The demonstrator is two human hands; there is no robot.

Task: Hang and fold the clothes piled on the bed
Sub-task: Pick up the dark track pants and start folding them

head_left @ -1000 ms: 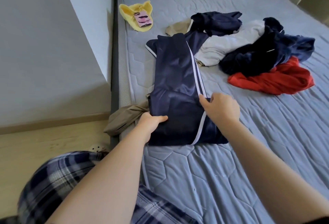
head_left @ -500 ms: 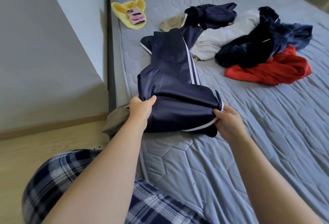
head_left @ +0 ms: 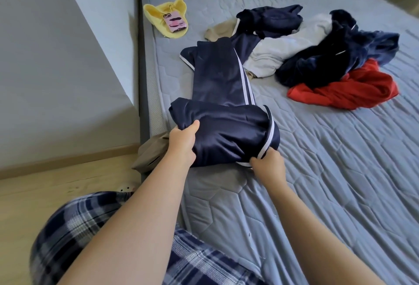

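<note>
Left hand (head_left: 181, 143) and right hand (head_left: 267, 163), fingers clamped on navy track pants (head_left: 223, 107), near end folded over, on bed (head_left: 340, 171).

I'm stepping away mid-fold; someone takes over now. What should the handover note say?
Left hand grips the left end of the fold in the navy track pants; right hand pinches the right end.
Pants lie on the left side of the mattress, far part flat.
Done: first fold only.
Left: finish them, then the unfolded pile beyond, and the tan garment at the bed's edge.
</note>
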